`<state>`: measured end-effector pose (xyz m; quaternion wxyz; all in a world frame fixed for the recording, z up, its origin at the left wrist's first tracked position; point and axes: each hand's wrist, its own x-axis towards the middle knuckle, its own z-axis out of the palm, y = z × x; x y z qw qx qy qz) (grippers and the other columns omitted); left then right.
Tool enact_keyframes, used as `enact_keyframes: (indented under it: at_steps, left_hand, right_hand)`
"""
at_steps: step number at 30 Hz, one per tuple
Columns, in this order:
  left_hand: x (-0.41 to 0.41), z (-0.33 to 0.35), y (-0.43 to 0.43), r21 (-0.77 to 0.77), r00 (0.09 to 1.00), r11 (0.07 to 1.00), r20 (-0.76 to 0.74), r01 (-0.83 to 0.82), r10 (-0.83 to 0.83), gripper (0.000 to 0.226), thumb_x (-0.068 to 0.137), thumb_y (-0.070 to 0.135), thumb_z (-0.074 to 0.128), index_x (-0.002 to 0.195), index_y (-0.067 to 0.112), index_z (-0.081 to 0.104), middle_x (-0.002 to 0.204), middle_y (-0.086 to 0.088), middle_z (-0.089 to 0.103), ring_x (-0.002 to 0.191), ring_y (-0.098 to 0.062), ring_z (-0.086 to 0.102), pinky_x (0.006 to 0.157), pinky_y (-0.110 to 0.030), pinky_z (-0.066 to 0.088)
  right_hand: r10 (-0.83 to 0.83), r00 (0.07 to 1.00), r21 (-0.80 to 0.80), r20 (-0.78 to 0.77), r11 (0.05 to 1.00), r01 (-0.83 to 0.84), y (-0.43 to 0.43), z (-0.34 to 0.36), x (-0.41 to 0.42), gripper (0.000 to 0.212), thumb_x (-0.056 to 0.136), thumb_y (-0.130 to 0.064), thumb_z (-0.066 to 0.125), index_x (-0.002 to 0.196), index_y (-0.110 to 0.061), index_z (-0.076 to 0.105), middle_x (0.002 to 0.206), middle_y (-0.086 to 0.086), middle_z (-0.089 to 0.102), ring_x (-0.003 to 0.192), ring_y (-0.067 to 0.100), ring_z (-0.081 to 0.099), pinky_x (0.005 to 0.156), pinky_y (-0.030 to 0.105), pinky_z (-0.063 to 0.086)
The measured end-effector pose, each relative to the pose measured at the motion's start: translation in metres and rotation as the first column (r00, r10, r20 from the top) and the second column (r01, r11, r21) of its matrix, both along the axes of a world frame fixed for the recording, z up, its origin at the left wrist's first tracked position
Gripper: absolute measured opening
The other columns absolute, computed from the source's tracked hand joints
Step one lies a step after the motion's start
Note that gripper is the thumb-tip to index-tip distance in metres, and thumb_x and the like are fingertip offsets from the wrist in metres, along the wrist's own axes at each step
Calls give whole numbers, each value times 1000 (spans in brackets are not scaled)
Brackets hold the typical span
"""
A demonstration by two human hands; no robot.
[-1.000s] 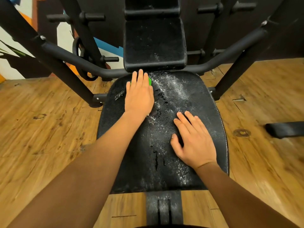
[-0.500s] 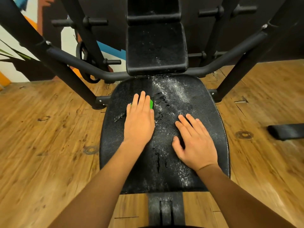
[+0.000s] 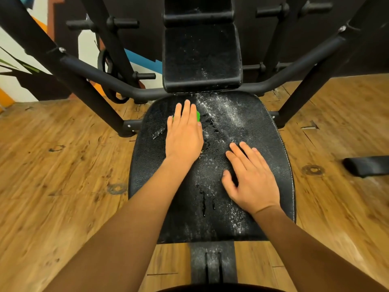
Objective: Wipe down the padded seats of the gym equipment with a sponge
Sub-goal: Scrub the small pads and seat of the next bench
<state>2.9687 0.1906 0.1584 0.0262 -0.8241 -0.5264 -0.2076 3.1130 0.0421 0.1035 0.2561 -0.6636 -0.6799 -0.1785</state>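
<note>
Our left hand (image 3: 184, 135) flat, fingers straight, pressing sponge (image 3: 198, 116) onto seat (image 3: 267, 140), far-left part. Our right hand (image 3: 251, 182) flat, fingers spread, resting on residue (image 3: 227, 110) streak.

Likely risks:
- right palm slips on wet film
- unclamped sponge skids out
- backrest (image 3: 202, 57) gets missed

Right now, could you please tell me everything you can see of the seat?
The seat is a rounded black pad with a pebbled, leather-like cover and pale stitching along its right edge. Its far end meets the back pad. White streaks and wet drips run down its middle. The left hand presses a green sponge on its upper left; the right hand rests flat on its right.
</note>
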Motion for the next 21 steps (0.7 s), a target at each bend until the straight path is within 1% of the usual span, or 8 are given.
enact_keyframes:
  at_steps: [5,9,14,18,21]
  left_hand:
    - [11,5,17,3,999,1000,36,-30,30,55,107,27,31,159,10,23,168,-9,18,155,-28,11,123,-50,18]
    - [7,2,14,21,999,1000,31,-13,12,55,108,27,30,159,10,22,168,-9,17,155,-27,10,123,-49,17]
    - [7,2,14,7,999,1000,33,-15,14,55,108,27,30,160,10,22,168,-8,16,155,-26,10,124,-49,17]
    - [-4,-7,-6,11,999,1000,38,-26,26,55,107,27,32,159,10,24,168,-8,18,155,-27,12,123,-49,20]
    - [-14,-16,-28,-12,999,999,28,-33,33,55,107,27,31,159,11,23,168,-6,16,155,-26,9,124,-48,19]
  right_hand:
    - [-1,1000,-13,-6,1000,1,-1,0,1,50,97,-35,49,136,-6,62,149,10,54,146,29,40,123,48,27]
    - [-5,1000,-41,-15,999,5,-4,2,-1,50,97,-36,50,137,-8,61,151,10,52,147,28,39,124,45,25]
    - [-6,1000,-46,-16,999,6,-3,6,0,50,96,-36,52,137,-8,61,150,9,53,146,27,39,124,44,24]
    - [-2,1000,-24,-23,1000,2,-4,4,0,49,96,-35,50,135,-8,62,149,9,55,145,28,41,124,44,25]
    - [-2,1000,-27,-22,1000,1,-3,4,-1,49,97,-35,49,135,-8,62,149,9,55,146,28,41,124,45,26]
